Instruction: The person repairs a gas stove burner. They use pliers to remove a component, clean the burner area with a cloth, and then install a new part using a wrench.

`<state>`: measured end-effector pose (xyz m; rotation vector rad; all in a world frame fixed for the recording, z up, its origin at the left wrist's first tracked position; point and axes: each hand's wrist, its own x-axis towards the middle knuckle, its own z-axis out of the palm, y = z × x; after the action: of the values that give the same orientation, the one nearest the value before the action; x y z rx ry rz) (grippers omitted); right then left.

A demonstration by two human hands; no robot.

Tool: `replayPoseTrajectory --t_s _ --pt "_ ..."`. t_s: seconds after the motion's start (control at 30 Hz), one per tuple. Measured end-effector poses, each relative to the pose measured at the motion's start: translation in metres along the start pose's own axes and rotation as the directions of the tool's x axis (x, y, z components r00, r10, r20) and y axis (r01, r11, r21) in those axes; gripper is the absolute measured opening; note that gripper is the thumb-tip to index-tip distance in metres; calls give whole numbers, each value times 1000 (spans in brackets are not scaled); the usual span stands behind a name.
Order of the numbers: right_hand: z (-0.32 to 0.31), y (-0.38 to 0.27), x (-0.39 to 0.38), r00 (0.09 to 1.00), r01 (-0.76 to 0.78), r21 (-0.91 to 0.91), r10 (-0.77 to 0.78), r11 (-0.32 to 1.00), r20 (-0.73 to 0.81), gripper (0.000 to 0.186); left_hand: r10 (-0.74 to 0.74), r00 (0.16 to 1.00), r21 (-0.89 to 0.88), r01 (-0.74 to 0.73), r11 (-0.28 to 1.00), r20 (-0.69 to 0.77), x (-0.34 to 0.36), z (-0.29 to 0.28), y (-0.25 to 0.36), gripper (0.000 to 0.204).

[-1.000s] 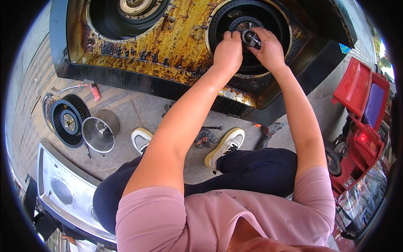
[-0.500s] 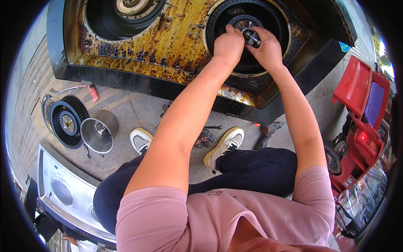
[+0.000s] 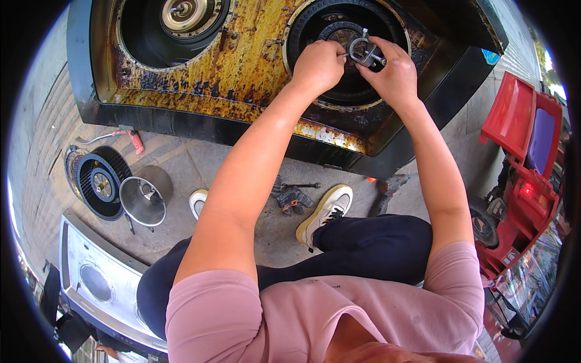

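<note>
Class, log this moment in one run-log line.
Right hand: holding metal clamp-like tool | Left hand: beside tool, grip unclear | Over: right opening of range hood | Ground: blower wheel, open metal cylinder

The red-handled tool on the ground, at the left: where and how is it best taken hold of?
Probably by the red handle, reaching from above and from the right. It is the thicker end and lies to the right, clear of the black blower wheel, while the thin metal part extends to the left.
</note>
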<state>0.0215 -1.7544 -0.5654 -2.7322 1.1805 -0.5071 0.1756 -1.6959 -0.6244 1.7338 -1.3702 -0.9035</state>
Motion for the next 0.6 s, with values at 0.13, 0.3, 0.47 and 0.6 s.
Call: replayPoseTrajectory --t_s 0.13,0.3,0.47,0.6 --pt "-9 -1 0 1000 16 -3 -17 1000 -26 51 17 996 -25 -19 1000 -83 -3 0 8 32" --pt "-21 -2 -1 998 4 -18 -5 1000 -67 51 -198 969 -245 230 942 148 4 2 10 35" --pt "-25 -1 -2 996 -9 -2 9 1000 -94 50 -2 990 -357 -50 933 -144 4 24 8 42" --pt "-29 0 -3 995 -9 -29 6 1000 -98 50 -166 986 -455 145 879 -6 2 18 17 31"
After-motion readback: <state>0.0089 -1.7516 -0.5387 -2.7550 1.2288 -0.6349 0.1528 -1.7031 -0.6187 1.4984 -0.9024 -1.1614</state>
